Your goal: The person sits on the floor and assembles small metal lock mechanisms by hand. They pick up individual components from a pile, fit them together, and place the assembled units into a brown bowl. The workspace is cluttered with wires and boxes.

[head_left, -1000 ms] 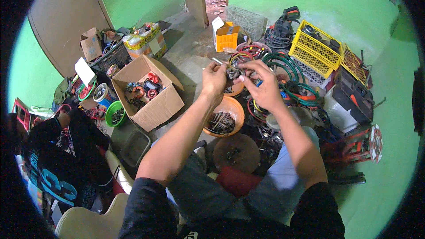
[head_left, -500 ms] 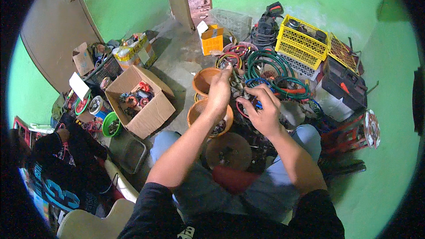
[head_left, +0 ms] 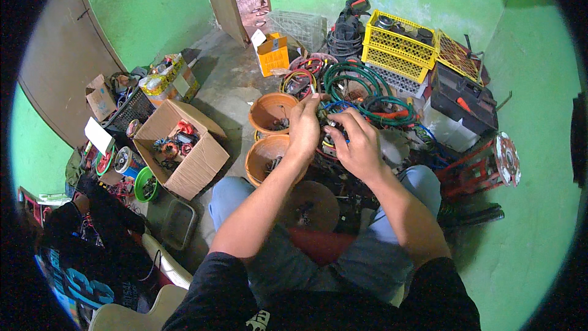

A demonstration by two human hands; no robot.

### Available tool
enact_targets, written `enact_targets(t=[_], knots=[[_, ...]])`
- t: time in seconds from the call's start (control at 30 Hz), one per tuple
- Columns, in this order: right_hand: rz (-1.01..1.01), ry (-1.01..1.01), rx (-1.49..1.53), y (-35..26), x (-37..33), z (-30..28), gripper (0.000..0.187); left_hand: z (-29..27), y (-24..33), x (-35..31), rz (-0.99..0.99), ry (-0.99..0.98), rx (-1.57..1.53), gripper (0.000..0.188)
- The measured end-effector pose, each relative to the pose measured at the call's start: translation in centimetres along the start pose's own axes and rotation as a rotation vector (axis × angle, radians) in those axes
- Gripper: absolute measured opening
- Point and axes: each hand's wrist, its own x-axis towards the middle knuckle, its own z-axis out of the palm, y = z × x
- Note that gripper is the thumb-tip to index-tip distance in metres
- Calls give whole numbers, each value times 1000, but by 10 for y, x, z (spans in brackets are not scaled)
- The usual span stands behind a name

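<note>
Left hand [head_left: 304,129] moved rightward, holding parts [head_left: 324,121] (apparently metal) beside right hand [head_left: 360,149].

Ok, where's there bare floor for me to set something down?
Bare concrete floor shows between the open cardboard box and the two orange bowls, running back toward the orange carton. It's crowded right of the bowls, with coiled green hose, and left of the box, around the green bowl.

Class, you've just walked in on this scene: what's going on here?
A seated person is handling a small, dull metal piece: the left hand seems to hold it, the right hand is right beside it, its grip unclear. Two round orange bowls holding small parts stand to the left, and an open brown cardboard box sits further left.
</note>
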Motion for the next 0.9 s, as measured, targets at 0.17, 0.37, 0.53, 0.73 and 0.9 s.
enact_targets(t=[0.17, 0.37, 0.53, 0.73, 0.9], knots=[[86, -60, 63, 2, 4, 4, 18, -11, -9, 10, 88, -29, 2, 36], [272, -94, 196, 4, 5, 8, 16, -10, -1, 2, -168, -61, -122, 30], [479, -173, 332, 4, 5, 7, 15, -16, -3, 1, -271, -110, -89, 36], [569, -193, 602, 11, 5, 9, 15, -20, -5, -1, -369, -172, -247, 38], [653, -222, 726, 7, 7, 6, 19, -19, -6, -2, -369, -218, -362, 40]])
